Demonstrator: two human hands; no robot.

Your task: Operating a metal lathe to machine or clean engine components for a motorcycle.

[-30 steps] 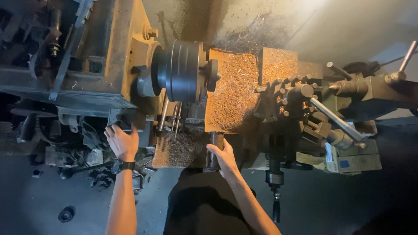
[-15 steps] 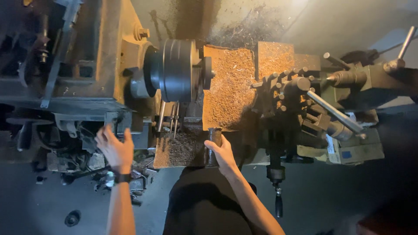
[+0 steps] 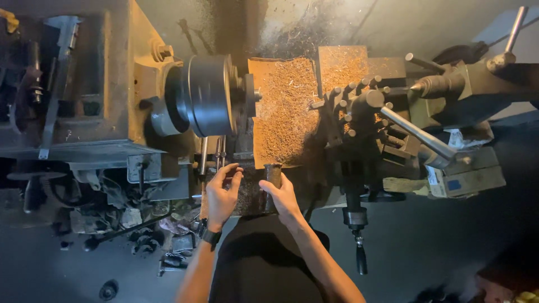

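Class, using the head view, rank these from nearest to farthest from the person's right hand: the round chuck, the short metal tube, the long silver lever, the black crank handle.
1. Short metal tube: held at the right hand, front edge of the lathe.
2. Black crank handle: lower right of the hand.
3. Round chuck: up and left.
4. Long silver lever: far right.

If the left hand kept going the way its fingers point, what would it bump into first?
Probably the thin upright metal levers just beyond the left hand, then the lathe's round dark chuck behind them. Depth is hard to judge from above.
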